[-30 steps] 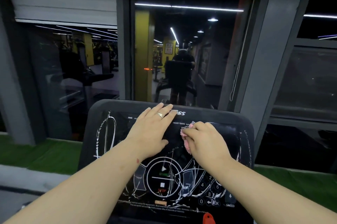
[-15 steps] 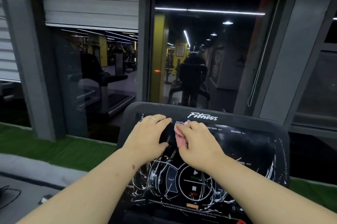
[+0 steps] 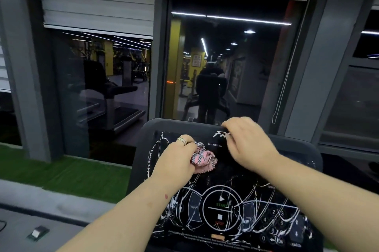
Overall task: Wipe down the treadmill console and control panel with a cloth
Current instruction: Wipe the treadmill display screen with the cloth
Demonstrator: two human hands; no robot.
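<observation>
The black treadmill console (image 3: 297, 171) fills the lower middle of the head view, its face covered in white scribbled marks. A round start/stop control (image 3: 221, 208) and a number keypad (image 3: 276, 223) sit on its lower panel. My left hand (image 3: 174, 161), with a ring on one finger, grips a crumpled pink and checked cloth (image 3: 204, 159) against the upper left of the screen. To its right, apart from the cloth, my right hand (image 3: 248, 145) holds nothing. Its bent fingers touch the console's top edge by the white logo.
A dark window (image 3: 225, 57) stands right behind the console and mirrors a person and gym machines. Grey pillars (image 3: 22, 87) frame it, and a blind cord (image 3: 281, 96) hangs at the right. Green turf (image 3: 61, 171) lies left, with a small object (image 3: 38, 233) on the floor.
The cloth has passed from my right hand to my left hand. My right hand has lifted off it and moved up and right to the console's top edge.
</observation>
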